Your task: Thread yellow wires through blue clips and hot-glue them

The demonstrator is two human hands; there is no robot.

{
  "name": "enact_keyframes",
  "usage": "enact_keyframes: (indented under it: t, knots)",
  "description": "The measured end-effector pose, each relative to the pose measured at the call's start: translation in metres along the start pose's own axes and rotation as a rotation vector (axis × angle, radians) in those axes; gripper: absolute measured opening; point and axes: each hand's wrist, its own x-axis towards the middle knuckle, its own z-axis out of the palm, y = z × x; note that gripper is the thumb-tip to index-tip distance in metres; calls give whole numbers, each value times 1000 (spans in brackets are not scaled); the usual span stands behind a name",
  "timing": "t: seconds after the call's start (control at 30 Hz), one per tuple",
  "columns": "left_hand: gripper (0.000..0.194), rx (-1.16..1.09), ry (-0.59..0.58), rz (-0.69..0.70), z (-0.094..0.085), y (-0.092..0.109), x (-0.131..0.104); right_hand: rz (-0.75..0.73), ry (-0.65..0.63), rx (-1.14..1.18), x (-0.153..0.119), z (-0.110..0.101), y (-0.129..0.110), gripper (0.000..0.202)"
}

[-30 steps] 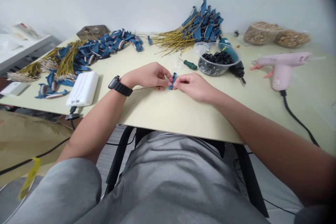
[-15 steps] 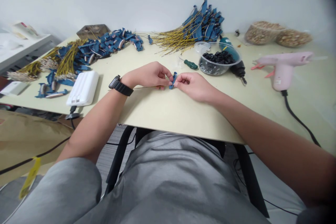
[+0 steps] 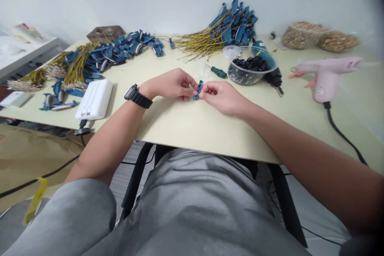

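Observation:
A small blue plastic piece [image 3: 198, 90] is held between my hands above the table near its front edge. My right hand [image 3: 223, 97] pinches its right side between thumb and fingertips. My left hand [image 3: 175, 85], with a black watch on the wrist, is closed at the piece's left side. A thin yellow wire shows by the left fingertips, and they appear to pinch it. How the wire joins the blue piece is too small to make out. Behind my hands lies a green-handled screwdriver [image 3: 219, 72].
A clear tub of black parts [image 3: 249, 74] and a dark green power tool [image 3: 272, 74] stand right of centre. Farther right are a pink glue gun [image 3: 325, 78] and bags of small tan pieces [image 3: 304, 36]. Blue parts with yellow wires [image 3: 235, 24] are heaped behind. A white power bank [image 3: 95, 100] lies left.
The left fingers have shifted slightly at the blue piece. The thin wire that stretched leftward under my left hand no longer shows there. The right hand keeps its pinch.

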Motion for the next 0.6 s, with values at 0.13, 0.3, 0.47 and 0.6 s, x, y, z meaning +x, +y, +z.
enact_keyframes:
  t: [0.13, 0.3, 0.47, 0.6]
  knots:
    - [22, -5, 13, -10, 2, 0, 1, 8, -5, -13, -1, 0, -2, 13]
    - [20, -25, 27, -11, 3, 0, 2, 19, 2, -26, -1, 0, -3, 15]
    - [17, -48, 42, -32, 5, 3, 2, 5, 0, -17, 1, 1, -1, 15]
    - [19, -39, 60, -62, 6, 6, 2, 10, -1, -32, 2, 1, 0, 11]
